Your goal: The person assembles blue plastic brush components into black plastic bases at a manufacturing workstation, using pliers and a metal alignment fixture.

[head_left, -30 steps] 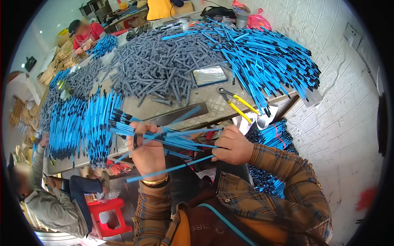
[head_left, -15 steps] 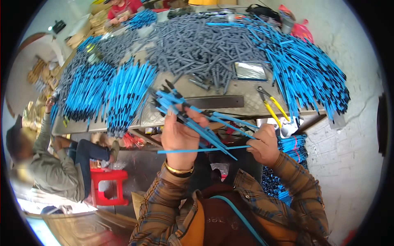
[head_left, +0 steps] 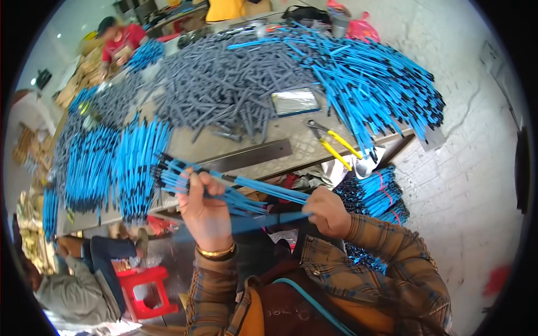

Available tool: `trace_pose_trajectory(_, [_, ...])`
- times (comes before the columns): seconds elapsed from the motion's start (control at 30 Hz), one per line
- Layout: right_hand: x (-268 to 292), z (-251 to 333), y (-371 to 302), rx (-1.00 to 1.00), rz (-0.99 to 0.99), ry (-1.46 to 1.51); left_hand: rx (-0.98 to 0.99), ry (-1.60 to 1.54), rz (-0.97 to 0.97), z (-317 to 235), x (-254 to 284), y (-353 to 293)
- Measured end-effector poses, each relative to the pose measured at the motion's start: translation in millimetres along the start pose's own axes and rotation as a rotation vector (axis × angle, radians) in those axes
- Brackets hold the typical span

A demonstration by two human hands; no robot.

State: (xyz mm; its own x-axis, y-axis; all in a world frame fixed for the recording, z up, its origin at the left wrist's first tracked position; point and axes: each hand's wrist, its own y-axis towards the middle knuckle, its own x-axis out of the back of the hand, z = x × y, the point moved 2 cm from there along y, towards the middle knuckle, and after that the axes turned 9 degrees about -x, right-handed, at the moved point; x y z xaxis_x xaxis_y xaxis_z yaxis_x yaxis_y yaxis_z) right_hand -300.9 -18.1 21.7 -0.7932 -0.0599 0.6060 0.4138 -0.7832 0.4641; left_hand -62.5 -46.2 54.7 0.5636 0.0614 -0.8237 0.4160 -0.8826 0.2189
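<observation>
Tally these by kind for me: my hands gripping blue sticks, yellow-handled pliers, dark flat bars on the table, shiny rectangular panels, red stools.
Hands gripping blue sticks: 2, left hand and right hand
Yellow-handled pliers: 1
Dark flat bar: 1
Shiny rectangular panel: 1
Red stool: 1
Total: 6

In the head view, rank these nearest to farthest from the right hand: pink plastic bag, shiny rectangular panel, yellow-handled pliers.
From the right hand:
1. Yellow-handled pliers, just ahead.
2. Shiny rectangular panel, ahead and left.
3. Pink plastic bag, far ahead, slightly right.
</observation>
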Motion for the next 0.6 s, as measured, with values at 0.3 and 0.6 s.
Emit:
trace_pose_trajectory(0.3, [87.8, -54.9, 95.3, 0.125, -0.205, -0.607, 0.106, 0.016, 0.074, -15.5, -18.6, -10.5])
trace_pose_trajectory(0.6, [150.5, -181.9, 163.7, -0.368, -0.125, -1.251, 0.344, 0.024, 0.410, -29.7, -12.7, -23.7])
